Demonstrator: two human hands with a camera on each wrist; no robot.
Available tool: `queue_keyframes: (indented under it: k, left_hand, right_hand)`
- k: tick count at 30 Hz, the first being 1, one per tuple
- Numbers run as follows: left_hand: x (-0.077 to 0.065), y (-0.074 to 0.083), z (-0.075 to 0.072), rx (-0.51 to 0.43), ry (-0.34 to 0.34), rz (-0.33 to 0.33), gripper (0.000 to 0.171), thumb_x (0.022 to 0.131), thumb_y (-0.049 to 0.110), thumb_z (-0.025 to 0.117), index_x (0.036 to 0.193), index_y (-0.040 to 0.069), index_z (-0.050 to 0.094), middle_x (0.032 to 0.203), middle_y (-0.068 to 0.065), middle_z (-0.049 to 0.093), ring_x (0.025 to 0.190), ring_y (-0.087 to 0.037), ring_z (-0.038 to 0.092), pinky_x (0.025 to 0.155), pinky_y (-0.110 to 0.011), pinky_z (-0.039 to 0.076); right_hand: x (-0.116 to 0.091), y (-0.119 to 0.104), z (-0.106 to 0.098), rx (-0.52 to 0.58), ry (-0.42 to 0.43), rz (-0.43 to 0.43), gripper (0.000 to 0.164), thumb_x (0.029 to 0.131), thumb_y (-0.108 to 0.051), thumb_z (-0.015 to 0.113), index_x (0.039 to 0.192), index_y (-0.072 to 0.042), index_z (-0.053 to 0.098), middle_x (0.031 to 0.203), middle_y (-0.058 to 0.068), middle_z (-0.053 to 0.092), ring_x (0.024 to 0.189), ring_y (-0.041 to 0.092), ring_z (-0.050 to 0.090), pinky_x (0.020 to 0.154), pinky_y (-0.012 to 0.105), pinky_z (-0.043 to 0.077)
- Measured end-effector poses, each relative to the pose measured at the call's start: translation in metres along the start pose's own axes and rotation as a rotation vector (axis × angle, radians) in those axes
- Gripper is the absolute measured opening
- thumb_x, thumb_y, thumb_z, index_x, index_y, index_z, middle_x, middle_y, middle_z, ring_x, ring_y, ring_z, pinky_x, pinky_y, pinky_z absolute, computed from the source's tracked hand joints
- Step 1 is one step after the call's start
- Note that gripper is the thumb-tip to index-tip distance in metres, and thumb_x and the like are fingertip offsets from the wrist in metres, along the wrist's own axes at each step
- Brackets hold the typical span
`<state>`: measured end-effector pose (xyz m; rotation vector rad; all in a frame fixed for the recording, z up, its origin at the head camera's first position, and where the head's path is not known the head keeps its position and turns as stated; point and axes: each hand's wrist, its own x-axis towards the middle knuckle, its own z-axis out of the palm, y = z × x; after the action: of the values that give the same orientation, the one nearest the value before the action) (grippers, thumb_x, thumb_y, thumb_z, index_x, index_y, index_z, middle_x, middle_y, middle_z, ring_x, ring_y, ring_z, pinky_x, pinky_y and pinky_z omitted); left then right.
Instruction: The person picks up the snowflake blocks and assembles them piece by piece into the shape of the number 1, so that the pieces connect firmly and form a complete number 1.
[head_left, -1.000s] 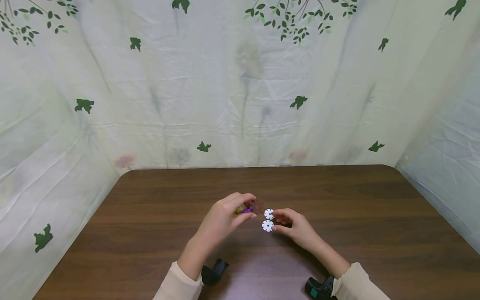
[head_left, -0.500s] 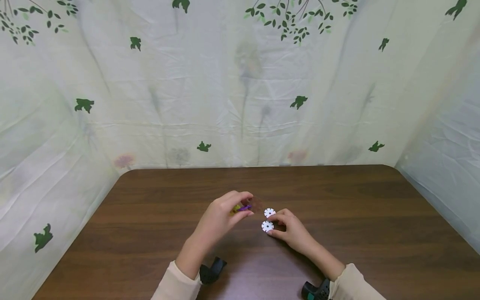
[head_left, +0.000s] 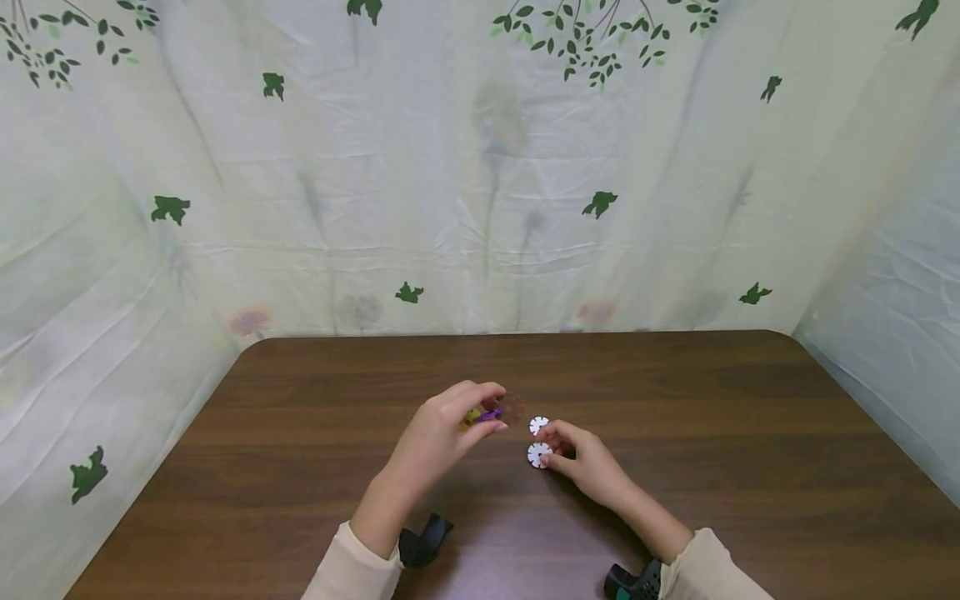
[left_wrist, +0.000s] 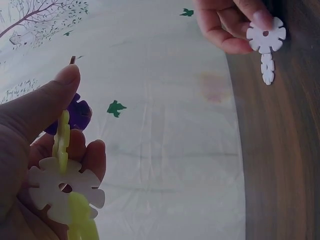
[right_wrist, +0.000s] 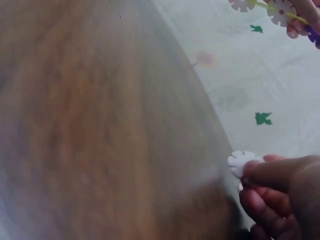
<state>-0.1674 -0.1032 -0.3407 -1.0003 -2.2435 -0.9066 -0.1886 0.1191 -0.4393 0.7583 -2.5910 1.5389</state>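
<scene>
My left hand (head_left: pixel 448 433) holds a chain of slotted plastic discs. In the left wrist view, a purple disc (left_wrist: pixel 80 114) sits by the thumb. Below it come an edge-on yellow disc (left_wrist: pixel 62 137), a white disc (left_wrist: pixel 42 187) and another yellow disc (left_wrist: pixel 84 227). A thin reddish-brown disc (head_left: pixel 512 408) shows beyond the fingertips in the head view. My right hand (head_left: pixel 588 458) pinches a pair of linked white discs, the nearer white disc (head_left: pixel 539 455) at the thumb and the farther white disc (head_left: pixel 538 425) by the fingers. The left wrist view shows them joined at an angle.
The brown wooden table (head_left: pixel 315 400) spreads beneath both hands. A white cloth (head_left: pixel 450 208) printed with leaves and birds hangs behind it and along the sides. Dark wrist devices sit by the left sleeve (head_left: pixel 356 567) and the right sleeve (head_left: pixel 708 571).
My right hand has shifted its fingers around the white discs, and the nearer disc has turned a little. The left hand has drawn back slightly to the left with its chain.
</scene>
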Motion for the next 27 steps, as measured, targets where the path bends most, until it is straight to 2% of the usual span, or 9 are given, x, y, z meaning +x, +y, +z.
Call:
queue_keyframes:
  k: [7,10,17,24,27]
  left_hand:
    - [0.001,0.002,0.001,-0.006,-0.006,0.001,0.033,0.07,0.012,0.076,0.1,0.006,0.063,0.089,0.0,0.061,0.076,-0.012,0.057,0.067,-0.021,0.047]
    - [0.001,0.002,0.001,-0.011,-0.01,0.0,0.033,0.07,0.012,0.076,0.1,0.006,0.063,0.089,0.0,0.061,0.077,-0.011,0.057,0.067,-0.021,0.047]
    - [0.0,0.003,0.005,-0.019,-0.028,-0.003,0.034,0.071,0.014,0.075,0.101,0.007,0.063,0.088,0.002,0.061,0.076,-0.01,0.057,0.067,-0.021,0.047]
    - [0.0,0.004,0.008,-0.029,-0.048,0.006,0.035,0.07,0.012,0.076,0.101,0.006,0.063,0.087,0.0,0.06,0.074,-0.01,0.056,0.066,-0.02,0.047]
    - [0.0,0.006,0.009,-0.035,-0.066,0.001,0.035,0.07,0.012,0.076,0.101,0.007,0.063,0.087,0.002,0.06,0.074,-0.007,0.055,0.065,-0.019,0.047]
  right_hand:
    - [0.004,-0.012,-0.015,0.184,0.046,0.023,0.019,0.08,0.005,0.063,0.097,0.007,0.056,0.082,0.012,0.059,0.071,0.018,0.056,0.062,0.024,0.048]
    - [0.005,-0.019,-0.023,0.232,0.064,0.044,0.018,0.08,0.003,0.064,0.096,0.006,0.057,0.082,0.013,0.058,0.071,0.02,0.057,0.062,0.024,0.048]
    - [0.002,-0.039,-0.039,0.335,0.093,0.041,0.019,0.081,0.001,0.063,0.098,0.007,0.055,0.085,0.017,0.058,0.073,0.023,0.06,0.068,0.036,0.051]
    - [-0.001,-0.055,-0.048,0.453,0.107,-0.015,0.019,0.082,0.001,0.063,0.096,0.009,0.053,0.086,0.016,0.058,0.077,0.034,0.061,0.07,0.035,0.051]
    - [-0.004,-0.061,-0.049,0.452,0.116,-0.032,0.018,0.081,0.001,0.063,0.095,0.007,0.054,0.085,0.013,0.059,0.077,0.03,0.062,0.07,0.034,0.051]
